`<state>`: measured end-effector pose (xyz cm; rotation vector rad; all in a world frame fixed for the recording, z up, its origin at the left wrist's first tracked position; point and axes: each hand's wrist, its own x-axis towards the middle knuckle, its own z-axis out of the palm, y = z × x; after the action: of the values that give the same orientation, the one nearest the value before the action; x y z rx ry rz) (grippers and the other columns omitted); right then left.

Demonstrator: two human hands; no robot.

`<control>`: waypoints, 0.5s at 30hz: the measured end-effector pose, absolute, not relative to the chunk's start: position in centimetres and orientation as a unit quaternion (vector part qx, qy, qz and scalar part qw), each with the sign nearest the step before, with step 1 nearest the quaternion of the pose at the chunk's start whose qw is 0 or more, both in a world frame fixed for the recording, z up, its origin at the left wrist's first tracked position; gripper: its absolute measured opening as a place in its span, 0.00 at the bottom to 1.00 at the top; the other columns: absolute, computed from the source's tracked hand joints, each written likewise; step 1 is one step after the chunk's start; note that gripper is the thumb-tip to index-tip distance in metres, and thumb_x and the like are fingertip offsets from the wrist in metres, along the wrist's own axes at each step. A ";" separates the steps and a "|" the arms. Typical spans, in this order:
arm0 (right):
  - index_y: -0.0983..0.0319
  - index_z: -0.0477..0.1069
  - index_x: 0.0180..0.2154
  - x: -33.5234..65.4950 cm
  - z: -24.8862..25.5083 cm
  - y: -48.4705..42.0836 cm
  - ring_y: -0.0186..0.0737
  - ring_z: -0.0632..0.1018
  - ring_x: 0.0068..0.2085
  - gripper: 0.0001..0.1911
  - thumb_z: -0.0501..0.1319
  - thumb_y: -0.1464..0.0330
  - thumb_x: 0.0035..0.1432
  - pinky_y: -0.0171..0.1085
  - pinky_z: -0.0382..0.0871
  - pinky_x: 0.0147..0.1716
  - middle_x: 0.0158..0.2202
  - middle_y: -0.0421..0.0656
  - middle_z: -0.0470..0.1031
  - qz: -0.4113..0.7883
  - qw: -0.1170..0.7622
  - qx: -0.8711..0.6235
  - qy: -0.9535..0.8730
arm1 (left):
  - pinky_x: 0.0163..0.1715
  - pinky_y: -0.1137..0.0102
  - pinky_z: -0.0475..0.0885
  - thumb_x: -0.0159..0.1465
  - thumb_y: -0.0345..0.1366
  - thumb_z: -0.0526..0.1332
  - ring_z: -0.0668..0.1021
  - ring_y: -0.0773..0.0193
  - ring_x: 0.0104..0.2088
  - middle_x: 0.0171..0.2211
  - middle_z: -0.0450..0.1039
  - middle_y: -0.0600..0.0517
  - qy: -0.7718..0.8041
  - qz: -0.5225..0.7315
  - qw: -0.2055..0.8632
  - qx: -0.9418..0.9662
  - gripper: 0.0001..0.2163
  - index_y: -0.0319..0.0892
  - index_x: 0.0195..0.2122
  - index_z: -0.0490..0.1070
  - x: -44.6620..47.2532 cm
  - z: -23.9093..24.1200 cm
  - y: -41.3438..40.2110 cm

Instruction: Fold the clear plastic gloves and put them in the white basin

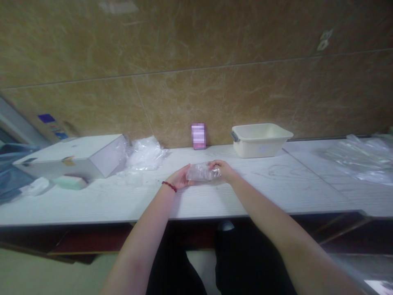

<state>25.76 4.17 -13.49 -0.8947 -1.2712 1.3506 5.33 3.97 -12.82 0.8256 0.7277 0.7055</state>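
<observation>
Between my two hands is a clear plastic bag [202, 171], crinkled and shiny, held just above the white wood-grain table [202, 205]. My left hand [181, 178], below a dark red beaded bracelet [169, 186], grips the bag's left end. The fingers of my right hand [223, 169] are closed on its right end. Whether anything lies inside the bag I cannot make out. A phone [198, 136] leans upright against the wall behind the bag.
A cream plastic bin [259, 145] with a grey handle stands at the back right. To the left are a white box [70, 153], clear plastic bags [147, 153] and a pale green-and-pink block [70, 182]. More clear plastic [362, 157] lies at the far right. A marble-patterned wall [184, 94] borders the table.
</observation>
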 end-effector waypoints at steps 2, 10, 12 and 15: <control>0.65 0.64 0.17 25.7 -13.4 4.1 0.31 0.68 0.24 0.05 0.57 0.69 0.34 0.32 0.59 0.24 0.24 0.40 0.68 0.561 0.517 -0.371 -0.529 | 0.23 0.73 0.69 0.55 0.43 0.53 0.72 0.65 0.28 0.32 0.70 0.48 0.351 0.329 0.790 0.380 0.16 0.39 0.41 0.64 5.5 -13.2 4.3; 0.65 0.66 0.20 25.7 -13.7 4.4 0.29 0.67 0.24 0.05 0.53 0.70 0.37 0.31 0.59 0.24 0.26 0.40 0.69 0.500 0.509 -0.421 -0.560 | 0.28 0.69 0.69 0.55 0.41 0.54 0.73 0.64 0.30 0.33 0.70 0.48 0.378 0.409 0.724 0.406 0.13 0.38 0.37 0.64 6.3 -13.3 4.5; 0.65 0.66 0.22 25.6 -13.5 4.3 0.30 0.67 0.25 0.06 0.54 0.70 0.37 0.31 0.59 0.24 0.26 0.39 0.69 0.497 0.506 -0.419 -0.568 | 0.28 0.68 0.69 0.55 0.40 0.55 0.73 0.64 0.29 0.32 0.70 0.48 0.385 0.431 0.702 0.416 0.12 0.38 0.36 0.64 6.6 -13.2 4.4; 0.62 0.63 0.29 25.5 -13.0 4.0 0.30 0.69 0.27 0.12 0.58 0.70 0.35 0.30 0.61 0.25 0.29 0.38 0.68 0.495 0.532 -0.394 -0.563 | 0.27 0.69 0.69 0.54 0.39 0.56 0.73 0.65 0.29 0.31 0.70 0.49 0.391 0.476 0.662 0.428 0.10 0.39 0.35 0.64 6.8 -13.3 4.5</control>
<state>25.48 4.01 -13.00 -0.9388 -1.3438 1.1806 6.85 4.54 -13.31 0.9673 0.8841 1.0764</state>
